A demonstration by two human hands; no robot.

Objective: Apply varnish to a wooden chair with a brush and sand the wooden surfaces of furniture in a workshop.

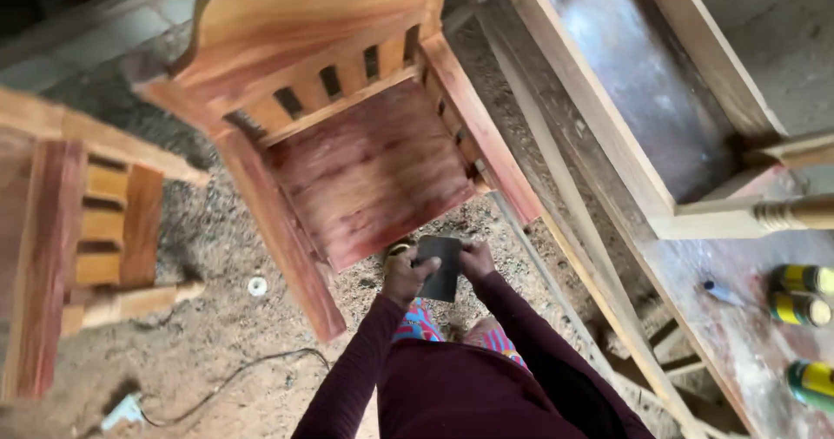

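A dark grey sheet of sandpaper [441, 265] is held between my two hands in front of my body. My left hand [405, 274] grips its left edge, and my right hand [476, 257] grips its upper right edge. Both arms wear dark maroon sleeves. Just beyond the sheet stands a reddish wooden armchair [365, 161] with a flat seat and slatted back and sides. Its front edge lies close to my hands.
A second wooden chair [78, 231] stands at the left. A workbench [695, 274] at the right carries a wooden frame [643, 100], a turned leg [795, 213] and yellow-capped bottles [804, 296]. A cable and plug [130, 409] lie on the sawdust floor.
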